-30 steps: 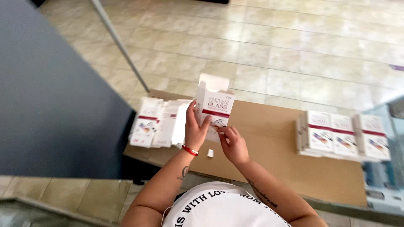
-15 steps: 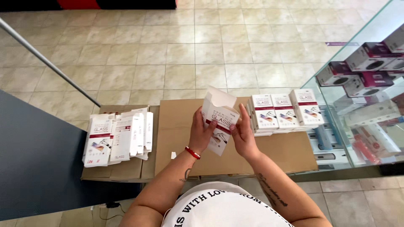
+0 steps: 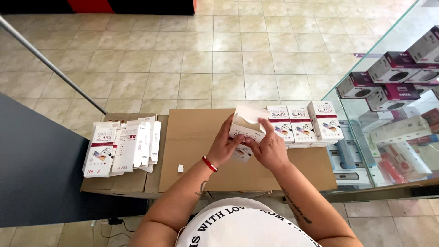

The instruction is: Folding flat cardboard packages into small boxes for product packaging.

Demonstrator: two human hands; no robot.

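Left hand (image 3: 223, 147) and right hand (image 3: 270, 148) both closed around one small white box (image 3: 247, 126), flap up, over the cardboard sheet (image 3: 192, 137).
Best kept braced from below while fingertips tuck the flap. Left: a loose pile of flat boxes (image 3: 121, 146), count unclear; right: three finished boxes (image 3: 304, 123).

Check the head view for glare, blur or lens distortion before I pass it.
Head view: even daylight, sharp on both hands, left and right, holding the white box; glare and reflections on the glass case; slight wide-angle bowing at edges.
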